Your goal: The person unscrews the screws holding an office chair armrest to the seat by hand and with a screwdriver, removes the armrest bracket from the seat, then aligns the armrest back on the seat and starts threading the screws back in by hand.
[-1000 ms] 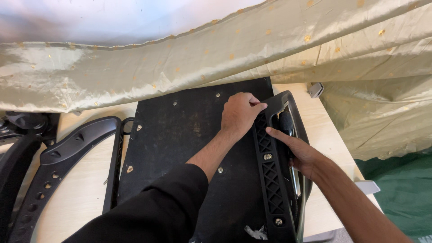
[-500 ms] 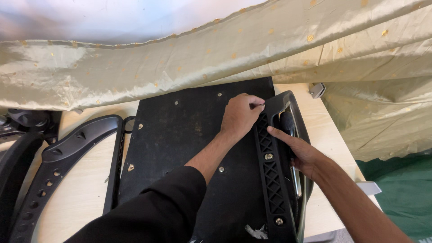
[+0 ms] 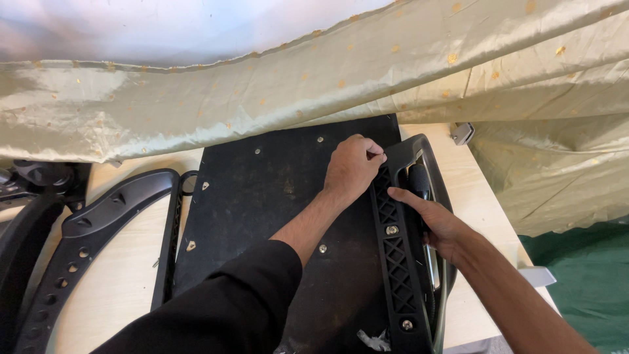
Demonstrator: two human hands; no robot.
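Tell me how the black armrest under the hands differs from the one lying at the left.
The right armrest lies on the black board, with both the left hand and right hand on it. The left armrest lies untouched on the wooden table. Both are black plastic with holes.

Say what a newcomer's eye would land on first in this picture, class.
First the two hands at centre: the left hand is closed at the top of a black armrest, while the right hand grips its outer side. The armrest lies on the right edge of a black board on the table. Golden cloth drapes across the top.
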